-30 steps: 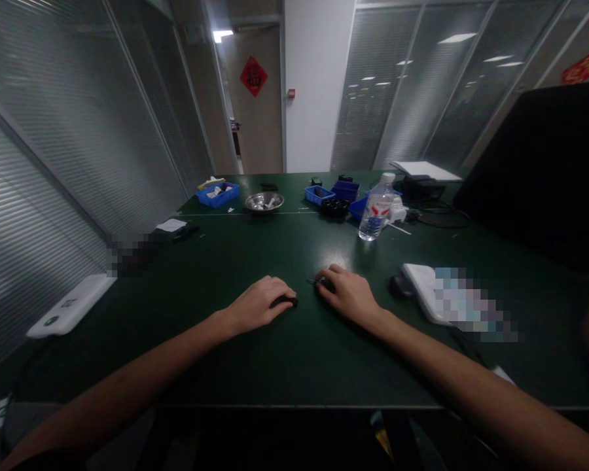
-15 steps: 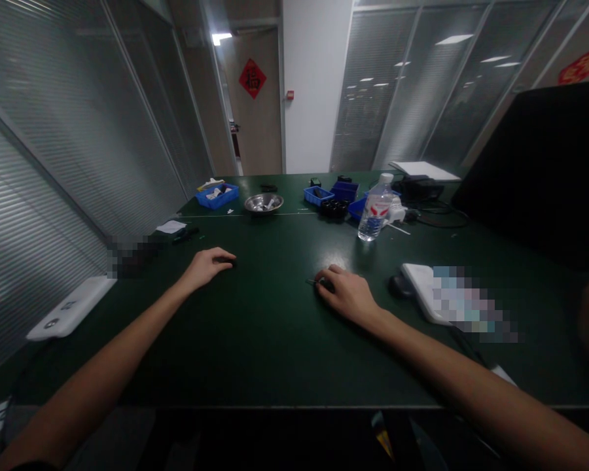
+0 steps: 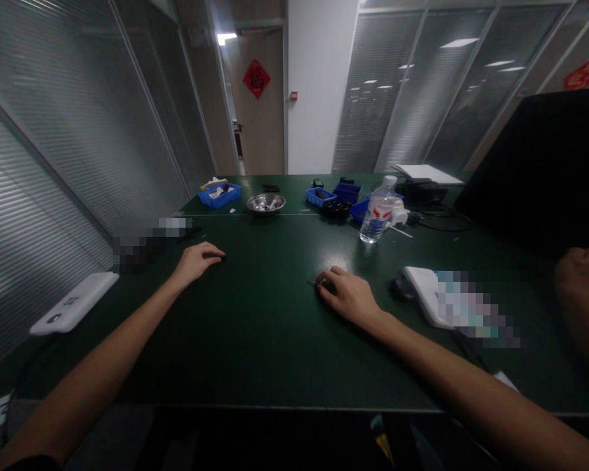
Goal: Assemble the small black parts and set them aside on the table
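My left hand (image 3: pixel 195 260) lies out on the dark green table (image 3: pixel 275 340), left of centre, with its fingers curled over a small dark object (image 3: pixel 218 258) that shows at the fingertips. My right hand (image 3: pixel 348 294) rests near the table's middle, fingers closed around a small dark part with a thin metal tip (image 3: pixel 319 284) poking out to the left. The two hands are well apart.
A water bottle (image 3: pixel 377 214) stands beyond my right hand. Behind it are blue bins (image 3: pixel 320 195), another blue bin (image 3: pixel 219 193) and a metal bowl (image 3: pixel 266 203). A dark mouse (image 3: pixel 400 288) and white device (image 3: pixel 422 291) lie right; a white device (image 3: pixel 73 302) lies left. Another person's hand (image 3: pixel 582 288) shows at the right edge.
My left hand slid from beside my right hand out to the far left, taking the small dark object along. My right hand stayed put. A person's hand came further into view at right.
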Demonstrator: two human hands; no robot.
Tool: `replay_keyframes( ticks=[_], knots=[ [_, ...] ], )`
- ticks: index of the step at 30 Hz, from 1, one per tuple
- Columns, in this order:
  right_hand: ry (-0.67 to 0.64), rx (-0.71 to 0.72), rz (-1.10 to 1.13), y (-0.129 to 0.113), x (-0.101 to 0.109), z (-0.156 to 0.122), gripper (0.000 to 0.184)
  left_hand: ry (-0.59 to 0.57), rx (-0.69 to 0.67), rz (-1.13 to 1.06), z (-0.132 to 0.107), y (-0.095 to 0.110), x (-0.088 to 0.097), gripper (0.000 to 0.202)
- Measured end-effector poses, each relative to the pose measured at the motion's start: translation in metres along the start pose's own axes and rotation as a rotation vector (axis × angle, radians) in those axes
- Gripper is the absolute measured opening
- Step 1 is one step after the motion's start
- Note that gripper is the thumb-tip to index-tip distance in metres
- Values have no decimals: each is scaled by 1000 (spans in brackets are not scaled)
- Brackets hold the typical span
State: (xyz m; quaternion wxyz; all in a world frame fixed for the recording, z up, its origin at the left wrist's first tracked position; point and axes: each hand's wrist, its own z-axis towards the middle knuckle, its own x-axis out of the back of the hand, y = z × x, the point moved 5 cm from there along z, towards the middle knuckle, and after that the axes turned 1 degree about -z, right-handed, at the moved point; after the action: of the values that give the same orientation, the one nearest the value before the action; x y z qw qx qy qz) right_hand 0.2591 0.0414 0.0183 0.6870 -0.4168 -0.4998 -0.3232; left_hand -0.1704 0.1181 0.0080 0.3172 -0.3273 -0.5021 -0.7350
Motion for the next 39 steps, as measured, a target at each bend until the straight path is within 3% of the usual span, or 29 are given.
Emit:
replay_keyframes(
  ticks=[3, 13, 22, 33, 39],
  knots=[
    [-2, -3, 0, -1, 2, 0, 26, 12, 13, 0, -2, 5, 1, 21],
    [-27, -26, -4, -3, 4, 1, 28, 64, -123, 130, -7, 16, -1, 21],
    [-20, -16, -21, -3, 3, 0, 28, 58, -99, 325, -8, 15, -4, 24],
    [-13, -17, -13, -4, 5, -1, 27, 96, -64, 318, -12, 26, -3, 24],
    [-15, -16, -13, -4, 4, 0, 27, 51, -60, 347, -12, 30, -2, 25]
  ],
)
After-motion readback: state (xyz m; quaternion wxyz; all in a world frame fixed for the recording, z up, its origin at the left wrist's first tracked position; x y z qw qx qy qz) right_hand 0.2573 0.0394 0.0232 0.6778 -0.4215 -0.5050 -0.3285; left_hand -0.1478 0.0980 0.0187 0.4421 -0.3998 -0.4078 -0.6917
